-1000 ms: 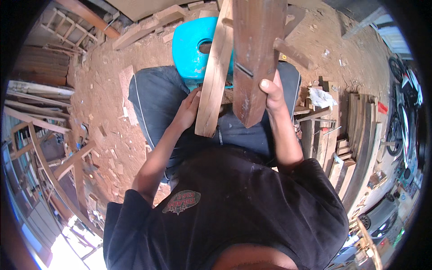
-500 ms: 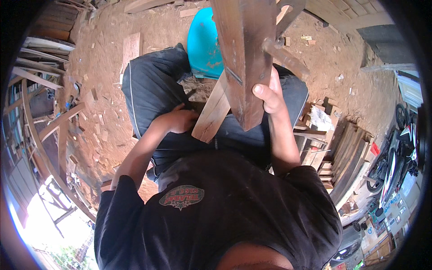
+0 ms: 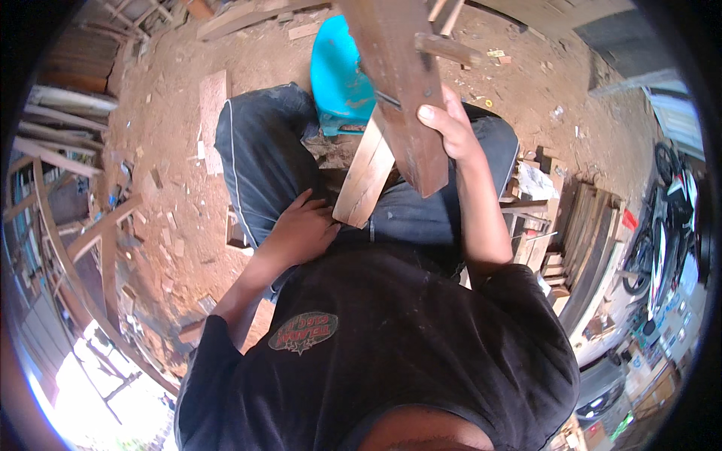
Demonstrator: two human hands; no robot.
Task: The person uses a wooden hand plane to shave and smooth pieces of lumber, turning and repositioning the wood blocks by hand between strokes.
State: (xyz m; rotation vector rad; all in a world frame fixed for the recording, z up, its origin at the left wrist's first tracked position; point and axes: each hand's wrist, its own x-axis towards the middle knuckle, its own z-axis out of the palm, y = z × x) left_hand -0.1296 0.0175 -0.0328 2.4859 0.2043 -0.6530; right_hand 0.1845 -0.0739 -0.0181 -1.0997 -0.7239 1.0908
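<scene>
My right hand (image 3: pixel 453 134) grips the edge of a long dark brown wooden piece (image 3: pixel 402 90), thumb on its near face. The piece slants up past the top of the view, with a slot in one face and a stubby wooden bar (image 3: pixel 449 49) jutting from its side. Behind it, a pale wooden board (image 3: pixel 364 180) slopes down to my lap; its upper end is hidden. My left hand (image 3: pixel 301 231) lies on my thigh beside the board's lower end, fingers loosely spread and nothing seen in them. Whether its fingertips touch the board, I cannot tell.
A turquoise plastic seat (image 3: pixel 335 68) stands beyond my knees. Wood scraps litter the dirt floor, with a flat plank (image 3: pixel 214 113) at the left. Stacked timber (image 3: pixel 587 240) lies at the right, near a parked motorcycle (image 3: pixel 658 233). Wooden frames (image 3: pixel 90 225) lean at the far left.
The dark wooden piece has shifted slightly up and left, with my right hand still on it. My left hand has drawn back toward me, its fingers more visible.
</scene>
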